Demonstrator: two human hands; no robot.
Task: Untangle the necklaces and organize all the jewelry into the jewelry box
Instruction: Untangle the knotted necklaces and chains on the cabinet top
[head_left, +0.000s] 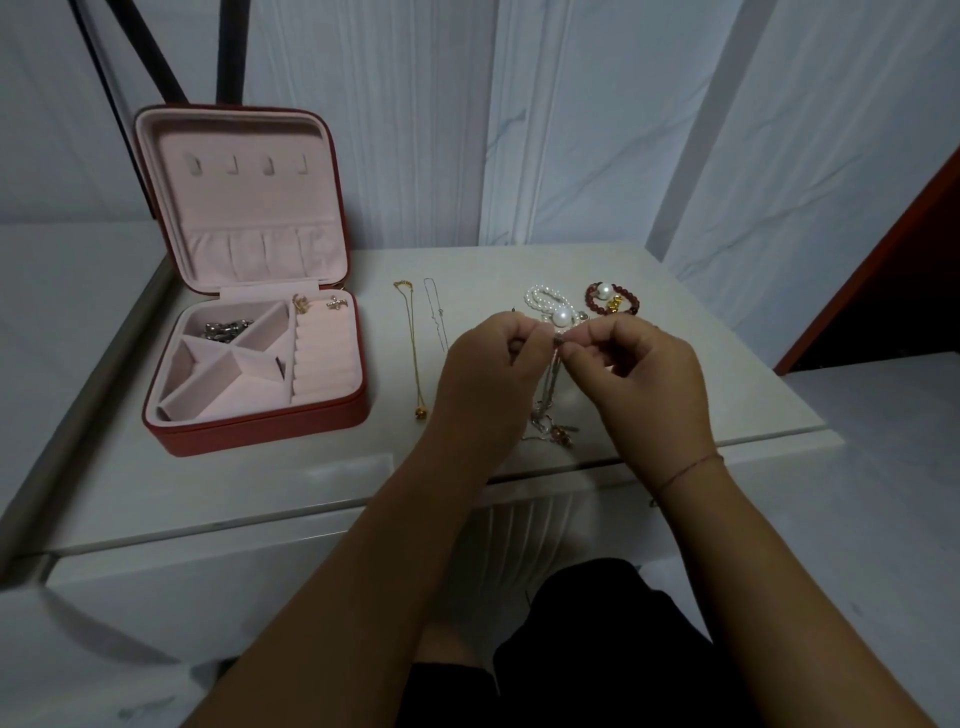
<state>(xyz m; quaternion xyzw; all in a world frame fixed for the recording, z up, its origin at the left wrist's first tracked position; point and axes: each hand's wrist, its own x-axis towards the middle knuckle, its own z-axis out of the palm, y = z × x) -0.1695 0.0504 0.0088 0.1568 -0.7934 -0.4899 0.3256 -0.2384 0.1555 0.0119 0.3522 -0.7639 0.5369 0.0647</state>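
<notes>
My left hand (491, 366) and my right hand (641, 371) both pinch the top of a tangled silver necklace (551, 400), lifted so its chains and pendants hang down to the table. A red jewelry box (260, 434) with pink lining stands open at the left. It holds silver pieces (226, 330) in one compartment and small gold earrings (317, 303) at the back. A gold necklace (413, 353) and a thin silver chain (436, 317) lie straight on the table. A pearl bracelet (548, 304) and a red bead bracelet (610, 299) lie behind my hands.
The white table (260, 483) has its front edge close to my body and its right edge near the red bead bracelet. A white draped cloth (571, 130) hangs behind. Black stand legs (156, 52) rise behind the box lid.
</notes>
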